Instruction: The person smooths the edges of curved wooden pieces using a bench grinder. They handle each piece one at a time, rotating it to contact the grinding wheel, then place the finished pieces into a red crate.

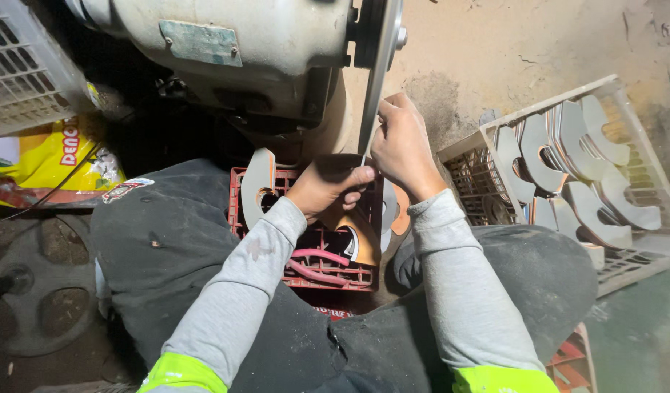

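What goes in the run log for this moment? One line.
left hand: holds curved metal piece | right hand: at grinding wheel | below: red crate

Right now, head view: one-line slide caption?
Both hands, left hand and right hand, press a curved piece to a grinding wheel above a red crate.

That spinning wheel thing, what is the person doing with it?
A seated person presses a curved flat piece against the edge of the thin wheel on a big motor. The left hand grips the piece from below, and the right hand steadies it up by the wheel. A red crate sits between the knees. A pale crate of similar pieces stands on the right.
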